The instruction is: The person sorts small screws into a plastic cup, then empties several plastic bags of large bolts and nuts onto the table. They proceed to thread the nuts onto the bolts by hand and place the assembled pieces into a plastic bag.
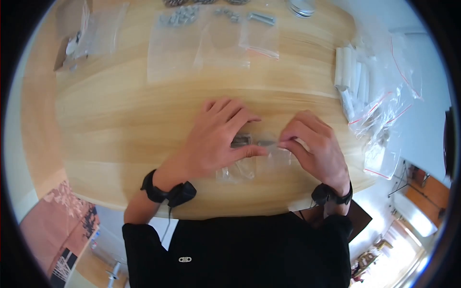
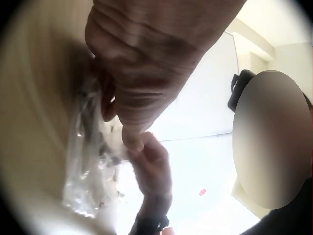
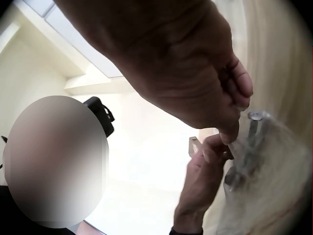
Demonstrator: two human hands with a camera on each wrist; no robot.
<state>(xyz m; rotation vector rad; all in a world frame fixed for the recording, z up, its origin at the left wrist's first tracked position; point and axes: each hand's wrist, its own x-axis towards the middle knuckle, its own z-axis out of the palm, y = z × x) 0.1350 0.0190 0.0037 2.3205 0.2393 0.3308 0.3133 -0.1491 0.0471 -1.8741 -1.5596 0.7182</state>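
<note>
A clear plastic bag (image 1: 273,161) with metal pieces lies on the table between the hands. The left hand (image 1: 218,132) spreads over its left part, thumb and fingers apart, beside dark metal pieces (image 1: 241,140). Thumb and forefinger of the right hand (image 1: 314,144) pinch the bag's right side, close to a grey metal piece (image 1: 265,143). In the right wrist view, a bolt with a round head (image 3: 255,116) shows at the bag, below the right hand (image 3: 171,63). The left wrist view has the crinkled plastic (image 2: 80,183) under the left hand (image 2: 142,63).
Small metal parts (image 1: 180,17) and long bolts (image 1: 261,18) lie on flat bags along the far side. White cylinders (image 1: 353,72) and loose plastic bags (image 1: 384,110) are at the right edge. An open box (image 1: 62,53) stands far left; round metal discs (image 1: 301,7) are at the back.
</note>
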